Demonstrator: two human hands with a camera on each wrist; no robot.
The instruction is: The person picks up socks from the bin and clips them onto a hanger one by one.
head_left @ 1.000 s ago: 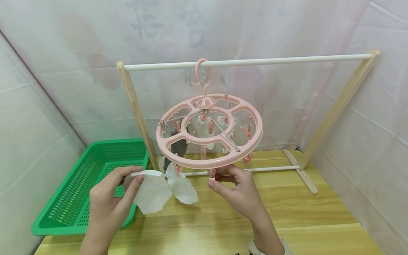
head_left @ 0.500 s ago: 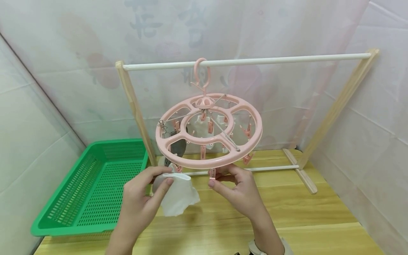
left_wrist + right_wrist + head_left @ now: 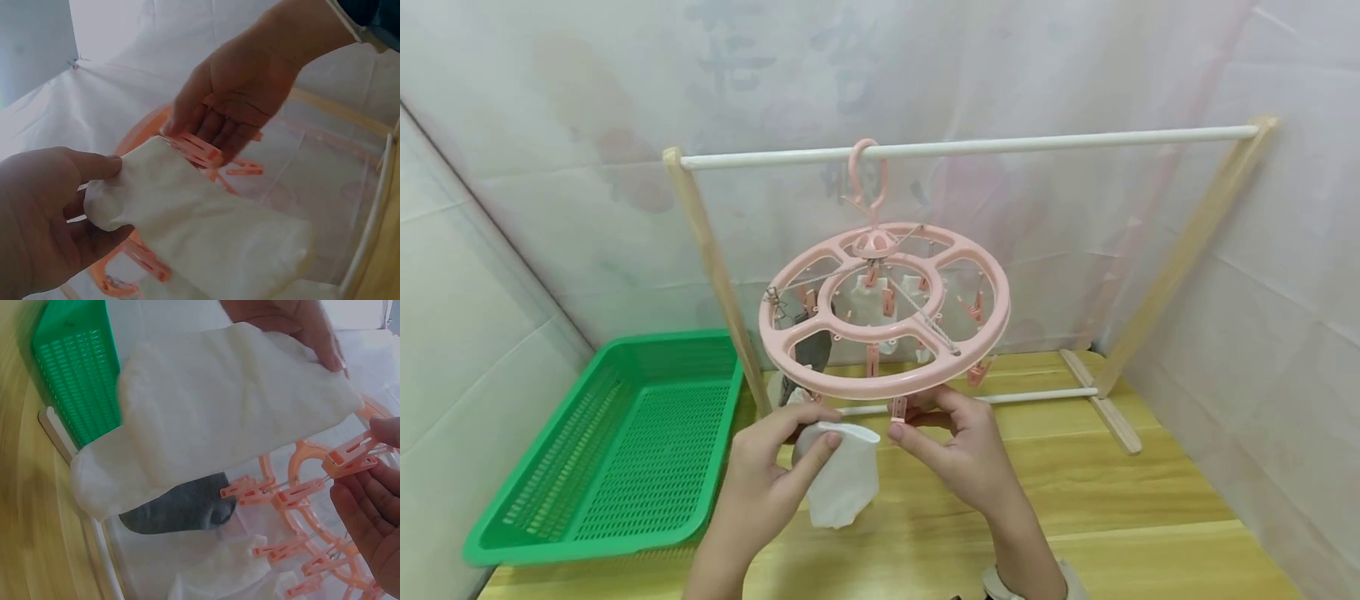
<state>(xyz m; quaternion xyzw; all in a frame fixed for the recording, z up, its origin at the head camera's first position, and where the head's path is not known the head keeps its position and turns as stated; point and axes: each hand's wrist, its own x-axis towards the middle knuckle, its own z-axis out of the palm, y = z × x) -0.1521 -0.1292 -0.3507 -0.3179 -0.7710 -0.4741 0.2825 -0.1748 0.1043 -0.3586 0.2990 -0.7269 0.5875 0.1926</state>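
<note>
My left hand [image 3: 775,471] pinches a white sock [image 3: 846,483] by its cuff, thumb on the near side, and the sock's body hangs down. In the head view the cuff's right corner is close to a pink clothespin [image 3: 898,409] under the front rim of a round pink clip hanger [image 3: 880,387]. Thumb and fingers of my right hand [image 3: 962,454] pinch that clothespin. The left wrist view has the sock's cuff edge [image 3: 150,142] right at the clothespin. Behind it, a dark grey sock [image 3: 181,506] and other white socks [image 3: 219,572] hang from clips.
The hanger's hook [image 3: 868,175] sits over the white top rod [image 3: 1000,147] of a wooden-ended rack [image 3: 711,267]. A green perforated basket [image 3: 587,546] stands at the left on the wooden table [image 3: 1060,517]. More pink clothespins [image 3: 976,372] dangle from the ring.
My left hand has carried the white sock rightward, from beside the basket to near the clothespin. My right hand has kept its hold on the clothespin, and the view has shifted slightly.
</note>
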